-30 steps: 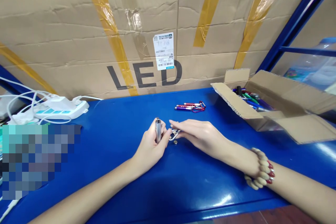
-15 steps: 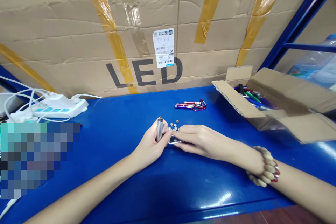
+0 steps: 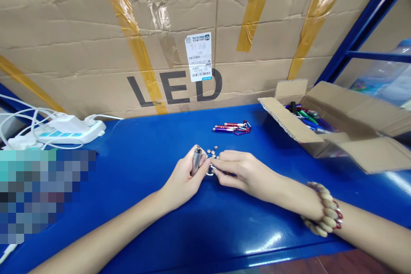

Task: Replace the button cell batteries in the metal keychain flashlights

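Holding a grey metal tube [image 3: 196, 162], end up, in the left hand [image 3: 183, 176], above the shiny blue worktop [image 3: 205, 229]. Reaching in from four o'clock with the right hand [image 3: 244, 168], half curled beside a curved silver metal clip [image 3: 209, 174]; can't tell if gripping. Now keeping it lower than a second ago, so showing more small round silver discs [image 3: 213, 152] just past, at twelve o'clock.
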Available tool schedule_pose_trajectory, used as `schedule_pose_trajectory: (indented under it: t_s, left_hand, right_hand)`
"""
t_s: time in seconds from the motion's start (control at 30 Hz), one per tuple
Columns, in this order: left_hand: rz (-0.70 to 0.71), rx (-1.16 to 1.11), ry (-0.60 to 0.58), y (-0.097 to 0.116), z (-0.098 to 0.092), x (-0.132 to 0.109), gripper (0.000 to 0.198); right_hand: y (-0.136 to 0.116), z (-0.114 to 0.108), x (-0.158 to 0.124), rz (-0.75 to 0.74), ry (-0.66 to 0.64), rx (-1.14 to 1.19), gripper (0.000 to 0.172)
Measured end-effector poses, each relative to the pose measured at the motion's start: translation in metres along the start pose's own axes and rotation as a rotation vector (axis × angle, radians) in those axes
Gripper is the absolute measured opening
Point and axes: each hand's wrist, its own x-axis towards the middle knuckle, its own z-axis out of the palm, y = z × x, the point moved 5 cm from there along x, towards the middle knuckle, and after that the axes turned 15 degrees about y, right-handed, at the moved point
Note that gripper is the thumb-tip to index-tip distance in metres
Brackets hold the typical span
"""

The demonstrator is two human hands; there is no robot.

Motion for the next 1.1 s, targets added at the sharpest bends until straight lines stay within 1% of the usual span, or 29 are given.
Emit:
schedule_pose_trajectory:
  t_s: [0.1, 0.2, 0.27, 0.33, 0.43, 0.53, 0.6, 0.67, 0.77, 0.87, 0.93, 1.0, 1.07, 1.1]
  left_hand:
    - [-0.025, -0.057, -0.047, 0.000, 0.000, -0.002, 0.027]
    - [-0.047, -0.100, -0.131, 0.001, 0.002, -0.005, 0.030]
    - [-0.050, -0.056, -0.167, 0.000, 0.002, -0.006, 0.029]
    - [-0.030, 0.010, -0.199, 0.000, 0.002, -0.008, 0.027]
    - [0.033, 0.065, -0.231, 0.004, 0.003, -0.009, 0.027]
    - [0.073, 0.070, -0.226, 0.005, 0.003, -0.010, 0.028]
    - [0.077, 0.060, -0.194, 0.005, 0.002, -0.010, 0.029]
    - [0.063, 0.061, -0.125, 0.004, 0.000, -0.008, 0.029]
    - [0.049, 0.105, 0.000, 0.004, -0.005, -0.004, 0.023]
    - [0.111, 0.152, 0.075, 0.007, -0.007, -0.001, 0.019]
    - [0.180, 0.178, 0.074, 0.009, -0.006, 0.000, 0.017]
    - [0.232, 0.191, 0.043, 0.010, -0.005, -0.001, 0.016]
    - [0.250, 0.181, 0.019, 0.008, -0.003, -0.004, 0.015]
    - [0.252, 0.166, 0.012, 0.006, -0.002, -0.005, 0.015]
  right_hand:
    - [0.005, -0.007, 0.002, 0.013, 0.064, -0.023, 0.028]
    - [0.012, -0.020, 0.003, 0.045, 0.226, -0.053, 0.024]
    - [0.014, -0.027, 0.003, 0.060, 0.335, -0.077, 0.023]
    - [0.012, -0.029, 0.002, 0.051, 0.377, -0.078, 0.023]
    - [0.006, -0.024, 0.001, 0.014, 0.345, -0.054, 0.024]
    - [0.004, -0.018, 0.000, -0.008, 0.289, -0.033, 0.025]
    - [0.006, -0.017, 0.000, 0.000, 0.275, -0.025, 0.026]
    - [0.009, -0.018, 0.001, 0.028, 0.274, -0.018, 0.027]
    - [0.013, -0.019, 0.004, 0.100, 0.237, 0.018, 0.029]
    - [0.017, -0.021, 0.007, 0.218, 0.196, 0.060, 0.027]
    - [0.019, -0.024, 0.009, 0.293, 0.208, 0.079, 0.029]
    - [0.019, -0.024, 0.009, 0.351, 0.223, 0.118, 0.033]
    - [0.018, -0.021, 0.007, 0.419, 0.185, 0.201, 0.036]
    - [0.018, -0.017, 0.006, 0.466, 0.140, 0.257, 0.038]
